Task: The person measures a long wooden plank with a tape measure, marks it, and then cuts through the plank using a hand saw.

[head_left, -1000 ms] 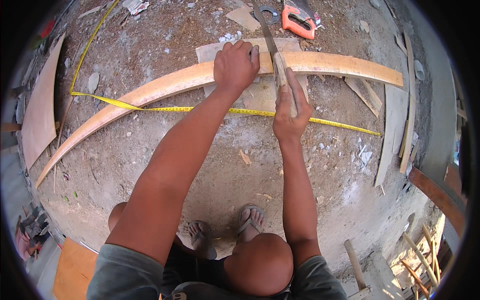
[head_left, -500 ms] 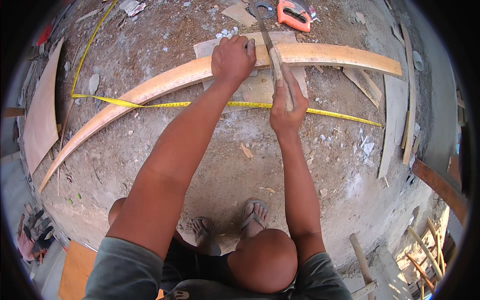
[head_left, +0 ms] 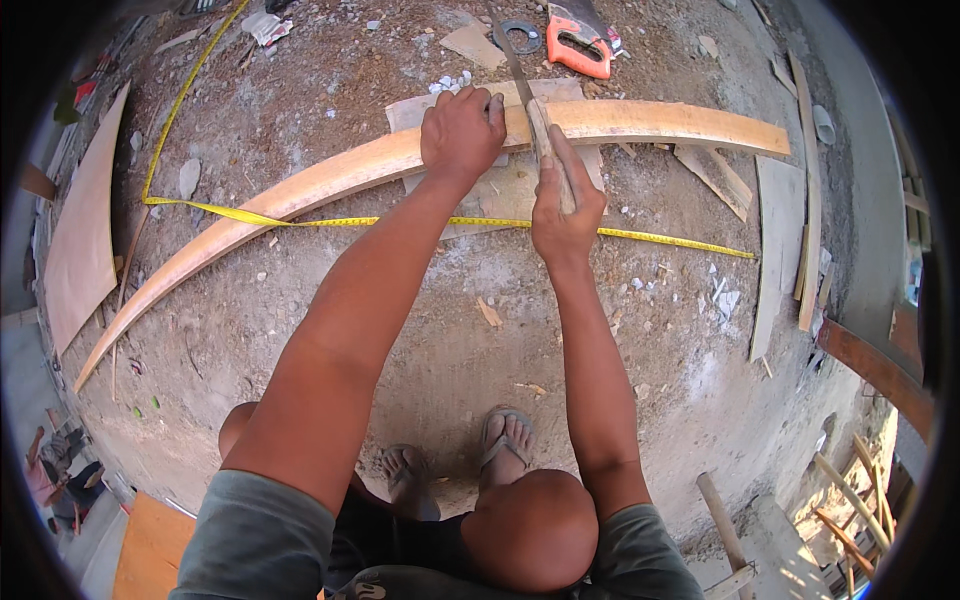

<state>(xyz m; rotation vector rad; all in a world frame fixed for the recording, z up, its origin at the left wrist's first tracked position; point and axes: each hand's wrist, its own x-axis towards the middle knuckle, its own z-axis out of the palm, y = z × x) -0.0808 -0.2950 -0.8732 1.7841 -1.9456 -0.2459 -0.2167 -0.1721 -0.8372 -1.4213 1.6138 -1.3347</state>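
Since half a second ago the right hand [head_left: 567, 212] and the tool's wooden handle [head_left: 541, 130] have slid forward a bit over the curved board [head_left: 340, 170]; left hand [head_left: 462, 130] same spot on the wood, whole view shifted slightly. Right hand closed round the handle, index finger laid along it. Long narrow blade [head_left: 517, 78] points away from the person, past the board's far edge. Left hand on top of the board, just left of the tool, fingers curled; undersides hidden, cannot tell whether it grips or only presses. Board lies across the ground in front of the person, its middle over thin flat wood pieces [head_left: 500, 195], left end bending toward the person. Yellow tape measure [head_left: 680, 241] crosses the board's left part, then runs along its near side, below the left forearm and right hand. Beyond the board: saw with orange handle [head_left: 598, 68], dark ring [head_left: 534, 40] beside it. Pale panel [head_left: 85, 220] far left, sandalled feet [head_left: 506, 440] on the near side
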